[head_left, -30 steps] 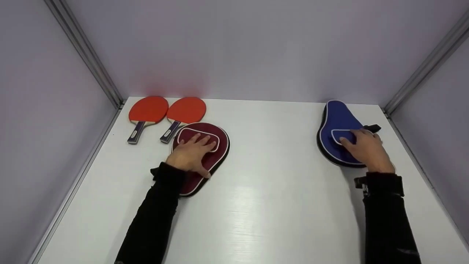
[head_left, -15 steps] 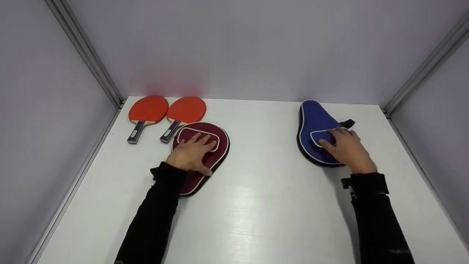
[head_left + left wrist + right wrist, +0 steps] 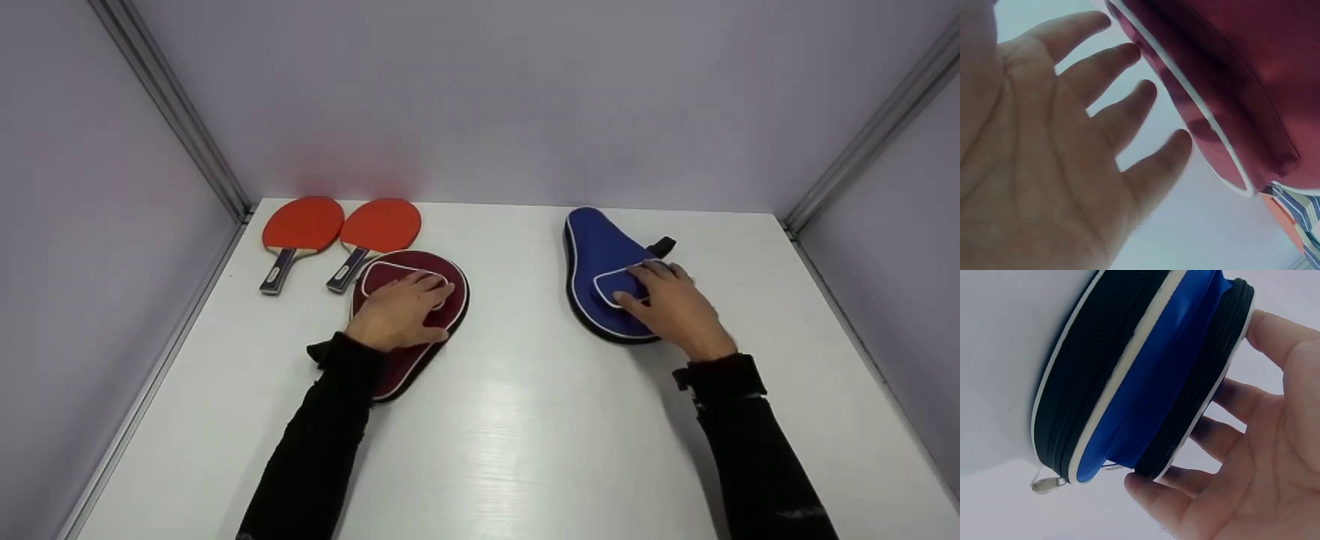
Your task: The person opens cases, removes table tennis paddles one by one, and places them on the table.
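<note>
My left hand (image 3: 401, 315) lies over a maroon table tennis paddle case (image 3: 405, 365) with white piping. In the left wrist view its fingers (image 3: 1129, 121) are spread and nearly straight, fingertips right by the edge of the case's raised pocket. On the right, my right hand (image 3: 679, 311) grips the raised front pocket of a blue paddle case (image 3: 600, 244), thumb and fingers set on opposite sides. The right wrist view shows the fingertips on the pocket's outer rim, with its black zipper band (image 3: 1207, 382) and a metal zipper pull (image 3: 1047, 485) on the case below.
Two red table tennis paddles, a left one (image 3: 304, 223) and a right one (image 3: 381, 225), lie at the back left of the white table (image 3: 502, 420). The right one's handle is close to the maroon case. Pale walls enclose the left, back and right sides.
The blue case has slid left across the table with my right hand on it, toward the middle. The left hand's fingers have drawn up and shifted slightly right; the maroon case stays put.
</note>
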The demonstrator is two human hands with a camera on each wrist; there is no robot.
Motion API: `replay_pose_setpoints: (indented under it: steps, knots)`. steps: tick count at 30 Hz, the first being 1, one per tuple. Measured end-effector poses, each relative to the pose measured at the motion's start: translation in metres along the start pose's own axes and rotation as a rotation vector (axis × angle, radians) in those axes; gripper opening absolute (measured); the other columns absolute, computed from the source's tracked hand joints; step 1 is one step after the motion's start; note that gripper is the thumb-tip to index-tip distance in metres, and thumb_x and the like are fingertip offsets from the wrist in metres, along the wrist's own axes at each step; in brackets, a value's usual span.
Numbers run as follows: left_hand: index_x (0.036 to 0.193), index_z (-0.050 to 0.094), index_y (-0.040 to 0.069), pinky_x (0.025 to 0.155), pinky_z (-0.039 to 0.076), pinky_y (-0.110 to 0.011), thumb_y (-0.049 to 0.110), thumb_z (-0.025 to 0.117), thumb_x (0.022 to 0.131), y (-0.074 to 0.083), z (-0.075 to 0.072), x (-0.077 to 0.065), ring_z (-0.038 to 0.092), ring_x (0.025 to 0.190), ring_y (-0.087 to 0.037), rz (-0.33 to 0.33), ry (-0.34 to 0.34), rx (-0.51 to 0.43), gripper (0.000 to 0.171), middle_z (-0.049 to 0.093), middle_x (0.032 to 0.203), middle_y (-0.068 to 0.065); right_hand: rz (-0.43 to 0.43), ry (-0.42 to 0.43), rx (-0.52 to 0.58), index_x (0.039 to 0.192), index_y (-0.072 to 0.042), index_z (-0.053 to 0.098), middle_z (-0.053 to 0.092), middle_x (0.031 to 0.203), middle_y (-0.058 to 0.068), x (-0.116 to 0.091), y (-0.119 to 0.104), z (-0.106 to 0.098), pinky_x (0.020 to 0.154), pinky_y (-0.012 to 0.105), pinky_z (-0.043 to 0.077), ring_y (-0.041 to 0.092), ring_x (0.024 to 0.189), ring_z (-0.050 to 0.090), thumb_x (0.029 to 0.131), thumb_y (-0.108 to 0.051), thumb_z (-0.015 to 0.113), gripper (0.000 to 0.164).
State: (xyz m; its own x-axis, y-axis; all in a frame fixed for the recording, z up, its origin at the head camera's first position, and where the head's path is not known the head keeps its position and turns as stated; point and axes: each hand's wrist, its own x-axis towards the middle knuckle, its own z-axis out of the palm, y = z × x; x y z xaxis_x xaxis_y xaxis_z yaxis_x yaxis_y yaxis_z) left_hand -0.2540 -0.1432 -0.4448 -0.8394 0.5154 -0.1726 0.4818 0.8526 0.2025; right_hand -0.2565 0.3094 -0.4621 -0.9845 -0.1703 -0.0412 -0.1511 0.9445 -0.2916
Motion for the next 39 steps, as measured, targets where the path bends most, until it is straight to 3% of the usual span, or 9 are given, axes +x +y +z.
replay_pose_setpoints:
  steps: [9,21,28,31,39]
  knots:
    - [0.181,0.046,0.014,0.146,0.039,-0.055,0.038,0.079,0.113,0.031,0.001,0.014,0.046,0.176,-0.037,0.120,0.095,0.040,0.079,0.051,0.185,-0.016,-0.044,0.007,0.028,0.174,-0.004,0.054,0.048,0.182,0.030,0.002,-0.011,0.006,0.137,0.077,0.040,0.057,0.171,0.043,0.116,-0.058,0.069,0.081]
    - [0.181,0.048,0.019,0.140,0.048,-0.053,0.042,0.077,0.115,0.093,0.000,0.040,0.052,0.172,-0.033,0.210,0.130,0.011,0.076,0.053,0.185,-0.012,-0.115,-0.020,0.184,0.173,-0.001,0.056,0.046,0.187,0.023,0.004,-0.017,0.012,0.142,0.068,0.038,0.050,0.173,0.044,0.117,-0.040,0.075,0.071]
    - [0.183,0.046,0.022,0.132,0.056,-0.061,0.046,0.074,0.116,0.124,0.007,0.069,0.052,0.173,-0.029,0.182,0.106,-0.005,0.077,0.051,0.186,-0.010,-0.171,-0.019,0.216,0.169,0.002,0.059,0.048,0.184,0.027,0.007,-0.019,0.018,0.141,0.068,0.040,0.051,0.171,0.048,0.118,-0.028,0.074,0.061]
    - [0.182,0.046,0.021,0.132,0.057,-0.058,0.049,0.073,0.116,0.135,0.015,0.079,0.054,0.171,-0.029,0.163,0.104,-0.002,0.077,0.052,0.186,-0.010,-0.184,-0.030,0.221,0.170,0.002,0.058,0.049,0.183,0.027,0.008,-0.022,0.019,0.140,0.068,0.041,0.051,0.171,0.048,0.119,-0.027,0.072,0.060]
    - [0.174,0.058,0.017,0.129,0.060,-0.047,0.049,0.069,0.118,0.151,0.031,0.095,0.069,0.156,-0.035,0.127,0.222,0.022,0.065,0.063,0.176,-0.013,-0.208,-0.038,0.258,0.169,-0.001,0.060,0.054,0.181,0.024,0.008,-0.024,0.010,0.138,0.069,0.044,0.050,0.169,0.052,0.123,-0.022,0.063,0.051]
